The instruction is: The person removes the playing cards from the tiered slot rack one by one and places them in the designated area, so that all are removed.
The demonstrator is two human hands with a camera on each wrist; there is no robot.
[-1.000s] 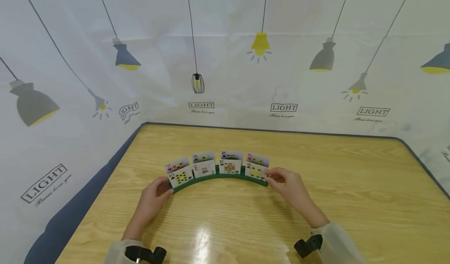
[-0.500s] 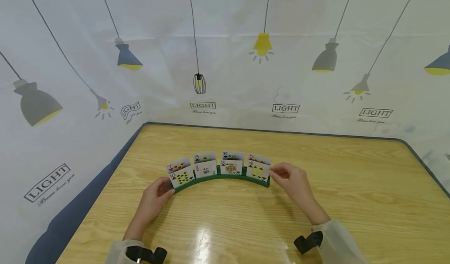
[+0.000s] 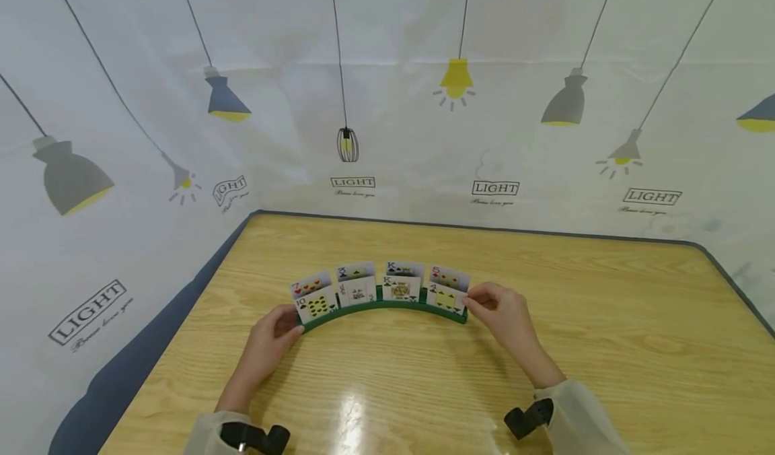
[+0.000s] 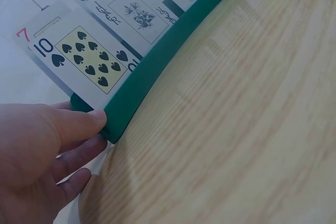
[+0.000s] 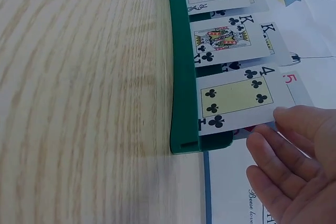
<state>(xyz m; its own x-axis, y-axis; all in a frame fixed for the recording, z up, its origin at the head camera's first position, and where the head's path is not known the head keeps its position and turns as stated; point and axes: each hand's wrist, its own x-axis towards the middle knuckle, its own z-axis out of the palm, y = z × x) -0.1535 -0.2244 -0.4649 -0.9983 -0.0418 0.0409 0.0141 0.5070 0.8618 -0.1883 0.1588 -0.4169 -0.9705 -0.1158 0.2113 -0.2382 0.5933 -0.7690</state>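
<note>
A curved green card holder stands on the table with two rows of playing cards upright in it. My left hand pinches the holder's left end, thumb in front, beside the ten of spades. At the other end my right hand pinches the right edge of the four of clubs, its thumb on the card's face. The card's lower edge sits in the holder's front slot. Behind it a red five shows. Between the ends stand a joker and a king of clubs.
The wooden table reaches to a dark edge strip at the back. A pale wall covering printed with hanging lamps rises behind it and on the left. Black wrist cameras are strapped at both cuffs.
My right thumb has shifted from near the holder's right end up to the edge of the four of clubs. The left hand keeps its grip. The head view has drifted slightly.
</note>
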